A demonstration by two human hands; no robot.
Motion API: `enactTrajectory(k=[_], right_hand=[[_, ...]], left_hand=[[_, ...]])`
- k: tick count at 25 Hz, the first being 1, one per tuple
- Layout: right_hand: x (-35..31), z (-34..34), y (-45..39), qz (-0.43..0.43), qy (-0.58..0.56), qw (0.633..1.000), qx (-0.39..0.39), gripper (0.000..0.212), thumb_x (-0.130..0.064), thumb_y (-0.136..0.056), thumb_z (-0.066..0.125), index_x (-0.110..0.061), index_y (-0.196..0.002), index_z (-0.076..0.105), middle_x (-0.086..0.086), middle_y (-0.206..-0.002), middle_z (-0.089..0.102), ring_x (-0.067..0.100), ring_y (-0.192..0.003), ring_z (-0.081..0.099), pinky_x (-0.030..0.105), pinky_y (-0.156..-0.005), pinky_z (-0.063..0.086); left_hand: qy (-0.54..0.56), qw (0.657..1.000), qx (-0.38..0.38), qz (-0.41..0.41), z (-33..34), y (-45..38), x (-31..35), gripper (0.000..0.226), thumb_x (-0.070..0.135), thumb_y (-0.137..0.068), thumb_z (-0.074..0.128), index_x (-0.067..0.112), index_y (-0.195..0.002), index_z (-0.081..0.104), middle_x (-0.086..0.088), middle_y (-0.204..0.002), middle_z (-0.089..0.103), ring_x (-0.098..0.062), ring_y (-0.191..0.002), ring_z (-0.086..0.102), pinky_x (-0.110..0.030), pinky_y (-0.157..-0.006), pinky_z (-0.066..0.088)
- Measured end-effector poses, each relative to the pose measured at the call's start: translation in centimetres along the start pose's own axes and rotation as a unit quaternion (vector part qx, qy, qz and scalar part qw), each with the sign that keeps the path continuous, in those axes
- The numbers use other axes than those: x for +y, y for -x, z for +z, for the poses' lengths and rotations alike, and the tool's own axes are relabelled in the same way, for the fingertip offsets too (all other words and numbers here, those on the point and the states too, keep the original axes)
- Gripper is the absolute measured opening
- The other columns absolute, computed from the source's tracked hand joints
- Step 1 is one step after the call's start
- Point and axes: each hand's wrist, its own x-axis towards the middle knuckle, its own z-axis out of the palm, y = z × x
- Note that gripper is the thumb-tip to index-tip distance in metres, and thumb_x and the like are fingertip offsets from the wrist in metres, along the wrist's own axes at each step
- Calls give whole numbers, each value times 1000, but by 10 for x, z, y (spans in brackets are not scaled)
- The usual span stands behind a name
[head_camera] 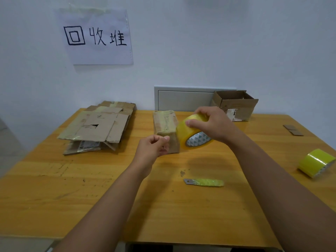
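The right hand's (212,124) fingers (192,122) curl round a tape roll (183,132) — translucent yellow with a white printed core. It is held tilted above the bench (91,179), against a taped cardboard box (164,122) at mid-bench. The left hand's (152,146) fingers pinch together at the box's near face — whether on tape, I cannot tell.

In the right hand (212,124), a yellow tape roll (192,135), gripped from above, off the table (91,188), just beside a taped box (164,122). Left hand (154,145) at the box's near end, thumb to forefinger; anything pinched there too unclear to tell. Nearer, a knife (204,182). Far right, a second roll (315,162). Left, flattened cardboard (98,126). Behind, an open box (236,104).
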Motion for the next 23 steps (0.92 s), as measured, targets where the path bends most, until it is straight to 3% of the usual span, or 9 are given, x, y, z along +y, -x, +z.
enactTrajectory(k=[4, 7, 9, 13, 17, 23], right_hand=[[13, -6, 4, 24, -7, 1000, 5, 26, -38, -86, 70, -14, -95, 65, -5, -81, 55, 10, -74, 51, 27, -63, 42], [25, -7, 7, 43, -23, 999, 2, 21, -37, -86, 70, -20, -96, 63, -8, -86, 55, 10, -79, 52, 29, -67, 47], [30, -6, 8, 45, -33, 998, 4, 21, -37, -86, 70, -20, -96, 64, -7, -87, 57, 10, -80, 54, 29, -67, 47], [33, -4, 2, 35, -43, 998, 3, 27, -40, -86, 69, -17, -101, 65, -6, -88, 57, 12, -82, 55, 30, -68, 47], [35, -3, -8, 17, -36, 999, 4, 29, -42, -87, 68, -18, -103, 63, -7, -87, 56, 13, -83, 54, 27, -66, 45], [36, -1, -20, 9, -22, 1000, 1, 32, -42, -87, 68, -14, -103, 65, 0, -89, 60, 17, -83, 57, 33, -68, 47]], left_hand=[[52, 998, -38, -21, -4, 0, 2, 19, 17, -98, 57, 2, -98, 69, -7, -83, 69, -16, -77, 63, -23, -67, 55], [128, 986, -82, -68, -6, -1, 7, 25, 13, -100, 51, -3, -107, 68, -13, -93, 70, -20, -82, 67, -28, -75, 58], [163, 980, -74, -90, -2, -2, 12, 29, 18, -98, 51, -4, -108, 67, -13, -91, 70, -20, -80, 67, -30, -77, 56], [-16, 1000, 17, -21, 3, -8, 16, 19, 21, -95, 63, 6, -105, 70, -7, -89, 67, -14, -80, 62, -30, -81, 57], [-22, 999, 48, -7, -4, -18, 25, 15, 14, -93, 65, 7, -106, 65, -8, -89, 65, -15, -78, 63, -24, -70, 55], [-49, 998, 39, 23, -10, -24, 33, 15, 19, -98, 58, 7, -94, 66, -4, -82, 65, -12, -75, 61, -26, -67, 55]])
